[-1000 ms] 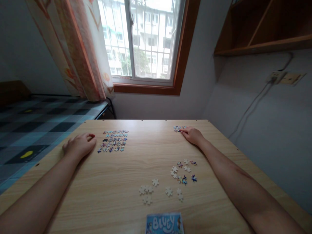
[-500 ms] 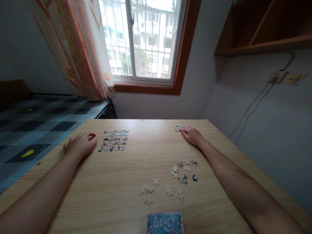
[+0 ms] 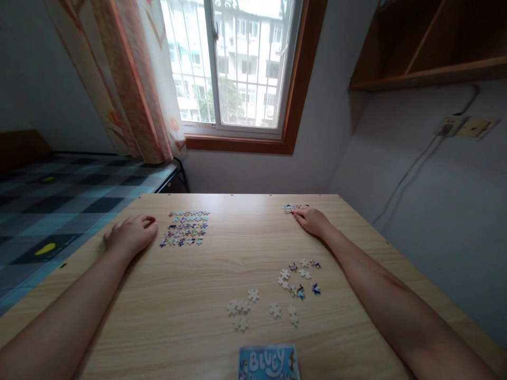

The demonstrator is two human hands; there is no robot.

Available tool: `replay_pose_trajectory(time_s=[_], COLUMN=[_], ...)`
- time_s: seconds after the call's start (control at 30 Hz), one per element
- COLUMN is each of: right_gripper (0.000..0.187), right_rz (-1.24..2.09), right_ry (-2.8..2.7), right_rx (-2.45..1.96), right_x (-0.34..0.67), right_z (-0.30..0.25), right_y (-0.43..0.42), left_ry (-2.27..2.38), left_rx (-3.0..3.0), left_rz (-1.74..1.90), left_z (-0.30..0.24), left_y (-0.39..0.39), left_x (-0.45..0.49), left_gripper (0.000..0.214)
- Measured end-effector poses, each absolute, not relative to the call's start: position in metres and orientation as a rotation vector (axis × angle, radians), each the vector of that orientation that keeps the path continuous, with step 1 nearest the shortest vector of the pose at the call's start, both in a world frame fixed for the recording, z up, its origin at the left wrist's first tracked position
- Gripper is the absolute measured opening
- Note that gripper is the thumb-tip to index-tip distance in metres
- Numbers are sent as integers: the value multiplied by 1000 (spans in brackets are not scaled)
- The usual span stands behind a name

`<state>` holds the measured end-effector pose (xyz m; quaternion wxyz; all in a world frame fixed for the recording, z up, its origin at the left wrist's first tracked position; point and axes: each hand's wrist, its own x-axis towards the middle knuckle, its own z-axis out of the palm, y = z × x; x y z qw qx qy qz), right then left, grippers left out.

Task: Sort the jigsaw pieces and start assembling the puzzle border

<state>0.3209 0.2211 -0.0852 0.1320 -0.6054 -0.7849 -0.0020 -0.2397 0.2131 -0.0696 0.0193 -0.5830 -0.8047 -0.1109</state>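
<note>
My right hand (image 3: 312, 219) is at the far right of the wooden table, thumb and fingertips closed on a small puzzle piece (image 3: 292, 212), which they mostly cover. Just beyond the fingertips lies a small group of puzzle pieces (image 3: 287, 207), picture side up. My left hand (image 3: 130, 235) rests palm down near the left edge, holding nothing, its fingers loosely bent. Rows of picture-side-up puzzle pieces (image 3: 186, 227) lie just right of it. Nearer to me are loose pieces, several with the pale back up (image 3: 275, 310) and some showing dark blue (image 3: 316, 288).
A blue puzzle box (image 3: 269, 361) marked "BLUEY" sits at the near edge of view. The table (image 3: 178, 290) reaches toward a window (image 3: 245, 68). At left stands a bed with a checked cover (image 3: 99, 174); a wooden shelf (image 3: 428, 76) hangs on the right wall.
My right fingertips have shifted very slightly at the small far-right group, showing a bit more of its pieces. The left hand and the loose pieces stay put.
</note>
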Motion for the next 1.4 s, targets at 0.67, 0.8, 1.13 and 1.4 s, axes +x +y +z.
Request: replay_pose_trajectory(time_s=[0.67,0.8,1.13,1.4], right_gripper=[29,26,25,26], right_rz=[-46,-43,-55,-65], right_ry=[-2050,-2027,-2025,-2019], right_rx=[-1886,-1875,-1836,-1849], right_x=[334,335,336,333], right_z=[-89,-92,-96,-95], right_y=[224,228,233,232], left_ry=[-2565,-2571,-2541,-2551], left_rx=[-1722,-1721,-1726,-1708], left_rz=[-269,-257,-278,-273], left_z=[-56,-53,-64,-62], left_y=[203,202,211,210], left_x=[-223,-220,-235,-231], left_gripper=[55,54,53,51])
